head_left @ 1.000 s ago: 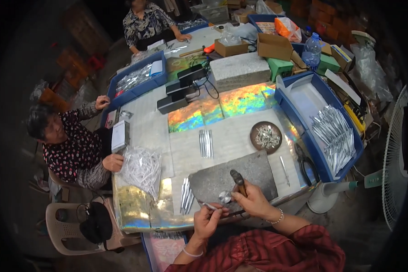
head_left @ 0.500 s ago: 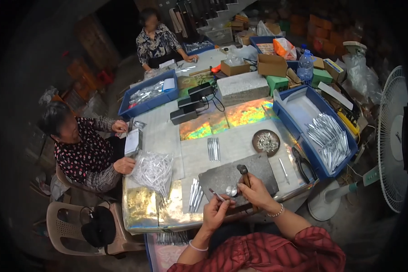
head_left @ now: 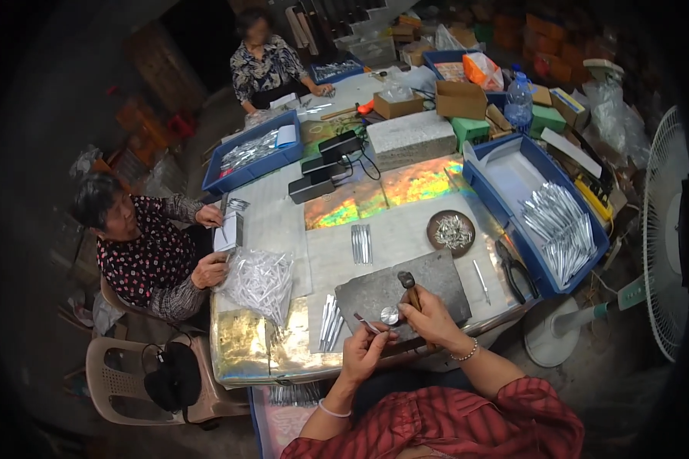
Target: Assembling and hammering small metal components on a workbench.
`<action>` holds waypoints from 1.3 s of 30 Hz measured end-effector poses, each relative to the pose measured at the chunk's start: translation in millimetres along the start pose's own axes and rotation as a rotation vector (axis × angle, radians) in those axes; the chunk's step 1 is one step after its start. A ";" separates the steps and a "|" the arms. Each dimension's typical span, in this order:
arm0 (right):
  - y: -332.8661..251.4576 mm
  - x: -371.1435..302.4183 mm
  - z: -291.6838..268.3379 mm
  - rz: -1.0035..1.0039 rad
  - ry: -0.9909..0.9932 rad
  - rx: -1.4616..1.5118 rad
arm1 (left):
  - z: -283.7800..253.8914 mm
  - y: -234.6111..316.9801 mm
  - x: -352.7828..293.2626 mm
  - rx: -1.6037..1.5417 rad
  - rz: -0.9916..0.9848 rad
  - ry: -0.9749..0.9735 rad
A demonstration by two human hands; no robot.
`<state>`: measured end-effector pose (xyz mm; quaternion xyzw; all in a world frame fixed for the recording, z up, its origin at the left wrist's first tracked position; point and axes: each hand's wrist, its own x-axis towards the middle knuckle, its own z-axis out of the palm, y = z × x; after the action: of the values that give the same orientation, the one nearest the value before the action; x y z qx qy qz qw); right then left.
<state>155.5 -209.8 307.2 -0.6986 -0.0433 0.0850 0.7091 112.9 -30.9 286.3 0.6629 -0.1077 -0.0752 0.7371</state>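
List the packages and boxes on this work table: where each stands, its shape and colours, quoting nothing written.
Brown cardboard box: far end, open, squarish.
Green box: just before it, small.
Water bottle: right of the cardboard box, clear, blue cap.
Orange-and-white bag: far right, crumpled.
Blue crate: right side, holding silvery packets.

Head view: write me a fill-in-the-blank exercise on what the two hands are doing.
1. The right hand grips a small ____.
2. The left hand pinches a thin metal ____.
3. Both hands work over a dark grey ____.
4. The round dish of metal bits lies on the slab's ____ side.

Missing words: hammer; rod; slab; far
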 end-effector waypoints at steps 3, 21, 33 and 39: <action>2.6 2.7 -2.1 -0.078 0.004 -0.066 | -0.5 2.2 0.1 0.014 -0.026 -0.001; 0.3 -0.6 3.6 0.088 0.018 0.079 | -0.2 7.1 -1.2 -0.076 -0.050 0.026; -11.1 7.9 7.3 0.167 0.078 0.243 | -12.4 6.6 15.5 -0.143 0.002 0.077; -19.1 8.5 8.4 0.233 0.002 0.391 | -12.1 16.4 18.0 -0.403 -0.168 0.167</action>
<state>163.5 -200.2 325.9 -0.5484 0.0559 0.1722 0.8164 132.8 -22.0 302.4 0.5127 0.0263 -0.1014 0.8521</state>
